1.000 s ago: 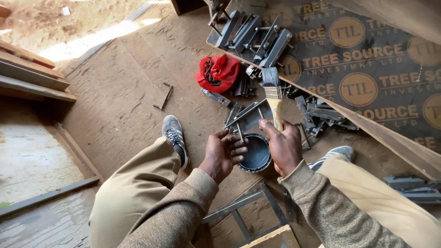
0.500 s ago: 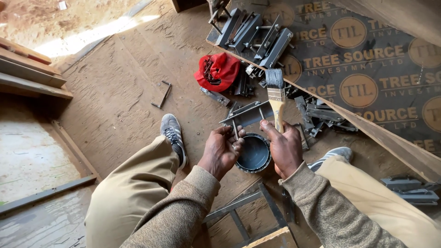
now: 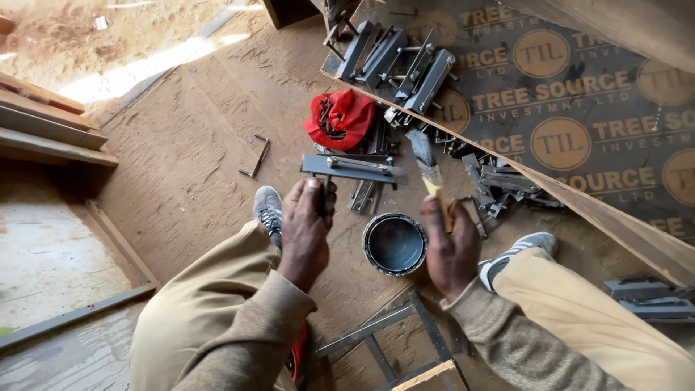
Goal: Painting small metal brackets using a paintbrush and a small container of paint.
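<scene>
Lifted: left hand (image 3: 304, 224) has raised grey metal bracket (image 3: 352, 168) clear of paint tin (image 3: 394, 243), fist closed on its stem | right hand (image 3: 450, 246) clasps paintbrush (image 3: 431, 179), bristles up beside bracket | judgement: load bristles lightly, hold bracket level, stroke along its length.

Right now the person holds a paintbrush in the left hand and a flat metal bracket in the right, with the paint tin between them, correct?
Not quite: the hands are swapped. In the head view the right hand holds the paintbrush, and the left hand holds the flat metal bracket. The paint tin does sit between them.
</scene>
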